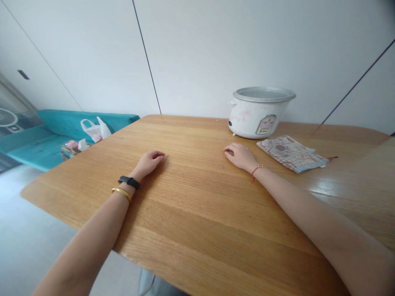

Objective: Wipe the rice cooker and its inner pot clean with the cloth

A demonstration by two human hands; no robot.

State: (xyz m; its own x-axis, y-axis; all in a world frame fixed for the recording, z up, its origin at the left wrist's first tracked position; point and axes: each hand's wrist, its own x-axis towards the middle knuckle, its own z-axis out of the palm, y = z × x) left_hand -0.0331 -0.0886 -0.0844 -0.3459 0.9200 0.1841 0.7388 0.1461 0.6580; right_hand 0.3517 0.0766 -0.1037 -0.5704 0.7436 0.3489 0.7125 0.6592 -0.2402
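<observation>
My left hand [148,162] rests on the wooden table [197,213], fingers curled loosely under, nothing in it. A black band and a gold bangle sit on that wrist. My right hand [240,156] also lies on the table with fingers curled in, holding nothing; a red string circles its wrist. A white rice cooker [258,112] without a lid stands at the far side, just beyond my right hand. A folded patterned cloth [290,153] lies flat to the right of that hand.
A white wall runs behind the table. At the left, lower than the table, a teal sofa [58,131] carries a white plastic bag [94,129] and small items. The table's left edge drops to a pale floor [27,242].
</observation>
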